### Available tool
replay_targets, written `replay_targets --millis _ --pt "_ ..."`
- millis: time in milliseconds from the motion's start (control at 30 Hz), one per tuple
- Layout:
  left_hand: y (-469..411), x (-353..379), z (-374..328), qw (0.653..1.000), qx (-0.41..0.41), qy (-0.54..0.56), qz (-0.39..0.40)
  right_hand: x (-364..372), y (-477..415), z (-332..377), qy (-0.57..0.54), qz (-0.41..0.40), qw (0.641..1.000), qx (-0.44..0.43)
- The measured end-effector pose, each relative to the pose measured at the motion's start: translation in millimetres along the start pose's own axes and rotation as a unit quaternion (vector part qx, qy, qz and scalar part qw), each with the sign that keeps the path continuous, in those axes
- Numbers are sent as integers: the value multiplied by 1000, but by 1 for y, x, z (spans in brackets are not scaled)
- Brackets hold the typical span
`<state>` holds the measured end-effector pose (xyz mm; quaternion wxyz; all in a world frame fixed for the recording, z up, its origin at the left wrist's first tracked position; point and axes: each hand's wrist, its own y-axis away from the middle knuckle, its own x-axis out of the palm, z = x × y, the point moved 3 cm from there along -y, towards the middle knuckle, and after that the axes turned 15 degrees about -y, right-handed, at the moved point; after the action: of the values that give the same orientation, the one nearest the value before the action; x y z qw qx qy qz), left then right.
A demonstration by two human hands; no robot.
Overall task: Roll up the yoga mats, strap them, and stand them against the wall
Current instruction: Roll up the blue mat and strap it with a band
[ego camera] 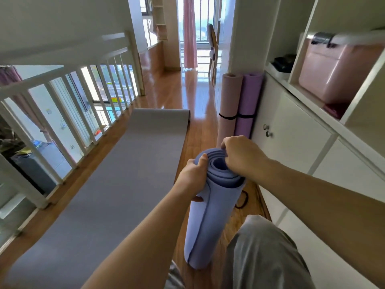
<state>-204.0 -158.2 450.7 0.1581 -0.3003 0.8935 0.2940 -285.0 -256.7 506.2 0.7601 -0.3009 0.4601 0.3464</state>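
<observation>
A rolled blue yoga mat (205, 224) stands upright on the wooden floor in front of me. My left hand (192, 178) grips its upper side, thumb over the rim. My right hand (241, 155) pinches the inner layers at the top of the roll. A black strap (242, 200) lies on the floor just right of the roll. A grey mat (116, 176) lies unrolled along the floor to the left. A pink rolled mat (228, 107) and a purple rolled mat (248, 105), each with a black strap, stand against the white cabinet.
A white railing (68, 113) runs along the left beside the grey mat. White cabinets and shelves (302, 132) line the right, with a pink box (337, 69) on a shelf. My grey-trousered knee (264, 253) is beside the blue roll. A chair (212, 51) stands far back.
</observation>
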Motion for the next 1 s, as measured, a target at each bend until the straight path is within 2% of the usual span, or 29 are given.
replay_targets --millis 200,367,500,867,1000 --pt "-3 -12 5 999 -17 24 -18 14 9 6 -53 -38 997 -33" --pt "-2 -4 3 999 -8 17 -27 12 -3 3 -62 -70 996 9" --pt "-3 -1 1 999 -5 13 -33 11 -7 2 -65 -62 995 37" --pt "2 7 -1 1000 13 5 -7 3 5 6 4 -16 998 61" --pt "0 6 1 1000 16 6 -16 8 12 6 44 -51 998 7"
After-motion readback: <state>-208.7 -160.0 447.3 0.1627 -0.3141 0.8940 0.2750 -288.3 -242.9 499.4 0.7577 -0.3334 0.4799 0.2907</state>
